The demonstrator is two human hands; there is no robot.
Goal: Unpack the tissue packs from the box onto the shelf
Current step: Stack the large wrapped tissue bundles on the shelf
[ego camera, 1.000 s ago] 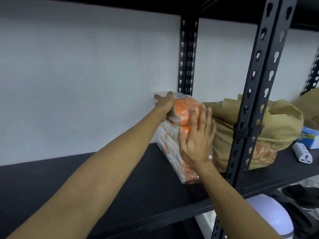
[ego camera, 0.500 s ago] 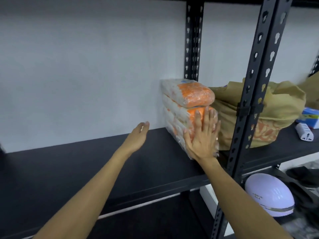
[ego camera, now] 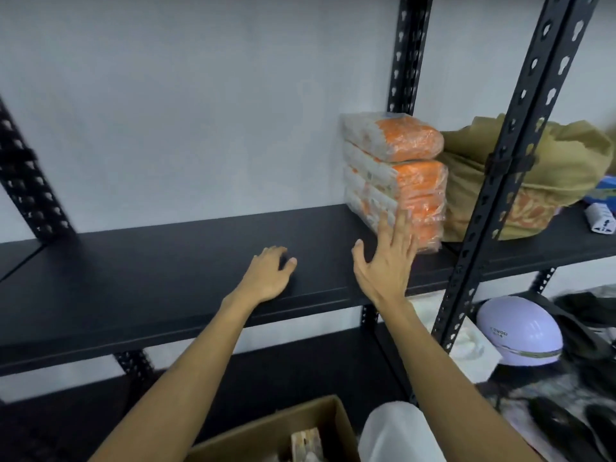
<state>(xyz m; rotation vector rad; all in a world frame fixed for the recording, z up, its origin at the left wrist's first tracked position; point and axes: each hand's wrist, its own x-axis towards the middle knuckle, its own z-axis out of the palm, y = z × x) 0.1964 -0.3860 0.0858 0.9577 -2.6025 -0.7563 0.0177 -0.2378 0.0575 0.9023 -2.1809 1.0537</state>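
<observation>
Tissue packs (ego camera: 396, 181) stand stacked on the shelf (ego camera: 166, 281) (beside a bag (ego camera: 546, 181)); left hand (ego camera: 270, 276) and right hand (ego camera: 386, 261) hold nothing, each grip loose.

1. I count two hands: left hand (ego camera: 266, 278), right hand (ego camera: 388, 258).
2. One stack of tissue packs (ego camera: 396, 178); pack total unclear.
3. One cardboard box (ego camera: 276, 431), near.
4. One tan bag (ego camera: 546, 175), right.
5. One lavender dome (ego camera: 518, 331).

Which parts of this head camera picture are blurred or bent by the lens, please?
In the head view, the stack of tissue packs and both hands, left and right, read fairly sharp; the floor clutter at lower right is smeared; the wide lens tilts the rack's front upright; the shelf shows no glare.
</observation>
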